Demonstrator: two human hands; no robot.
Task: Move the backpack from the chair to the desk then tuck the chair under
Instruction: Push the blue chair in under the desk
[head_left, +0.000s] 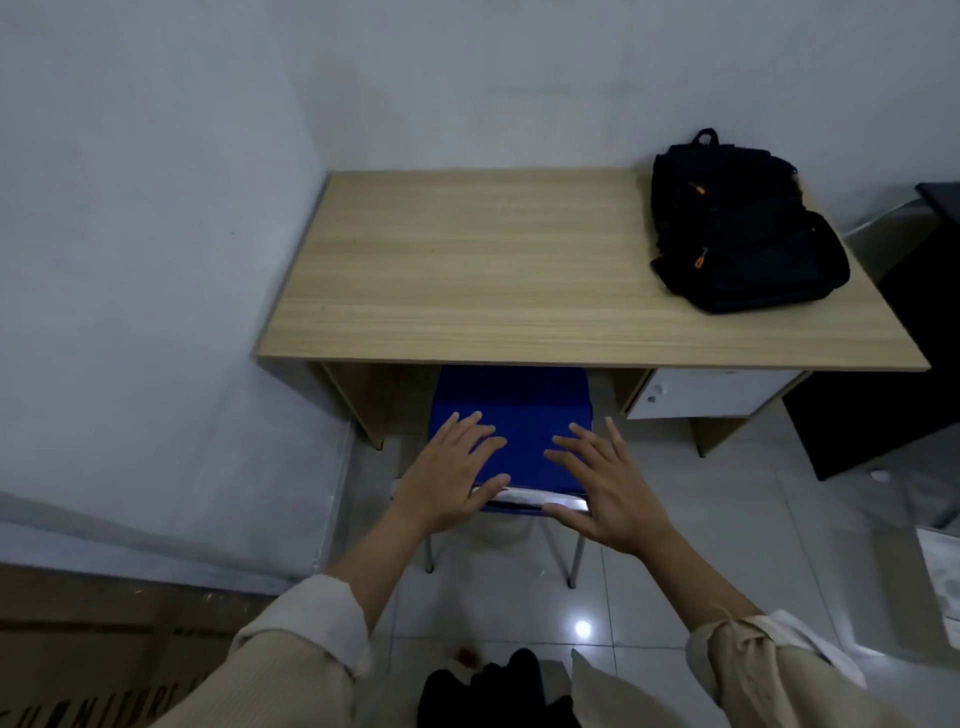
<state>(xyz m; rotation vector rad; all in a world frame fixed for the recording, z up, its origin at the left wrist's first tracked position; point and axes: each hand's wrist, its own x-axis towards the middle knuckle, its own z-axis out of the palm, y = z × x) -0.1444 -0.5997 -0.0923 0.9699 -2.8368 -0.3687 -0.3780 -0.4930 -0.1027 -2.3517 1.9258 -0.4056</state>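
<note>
A black backpack (748, 228) with orange zip pulls lies on the right end of the light wooden desk (467, 270). The blue chair (519, 415) stands below the desk's front edge, its seat partly under the top and its metal back rail towards me. My left hand (449, 475) hovers over the left of the chair back with fingers spread. My right hand (605, 491) is spread over the right of it, thumb by the metal rail. Neither hand holds anything.
A white wall runs along the left and behind the desk. A white drawer unit (706, 395) sits under the desk's right side. Dark furniture (883, 415) stands to the right. The floor is glossy tile (675, 571).
</note>
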